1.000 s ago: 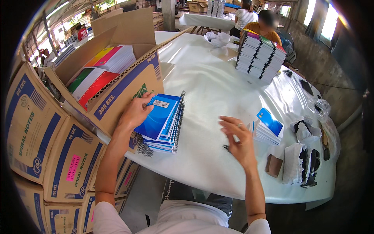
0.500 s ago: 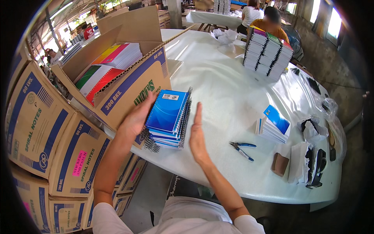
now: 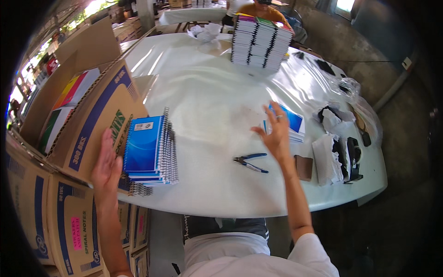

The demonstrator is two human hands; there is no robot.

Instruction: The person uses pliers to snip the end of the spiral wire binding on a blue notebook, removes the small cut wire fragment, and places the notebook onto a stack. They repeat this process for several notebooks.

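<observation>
A stack of blue spiral notebooks point(image 3: 144, 145) stands near the table's left front edge, its wire coils showing on the right side and at the lower left. Beside its left side is my left hand point(image 3: 107, 164), fingers stretched out and holding nothing; whether it touches the stack I cannot tell. My right hand point(image 3: 277, 136), fingers spread, reaches over a smaller pile of blue-covered booklets point(image 3: 293, 122) and partly hides it. No coils show on that pile. Between the hands lie blue-handled cutting pliers point(image 3: 251, 162), jaws pointing left.
An open carton point(image 3: 99, 124) of notebooks stands at the left, with more cartons point(image 3: 76, 226) below. Tall notebook stacks point(image 3: 258, 44) rise at the far side, before a seated person. A brown block point(image 3: 303, 167), torn white paper point(image 3: 326, 157) and a black tool point(image 3: 354, 159) lie right.
My right hand has left the notebook stack and moved right to the booklet pile. My left hand remains by the stack. The whole view has shifted to the right.
</observation>
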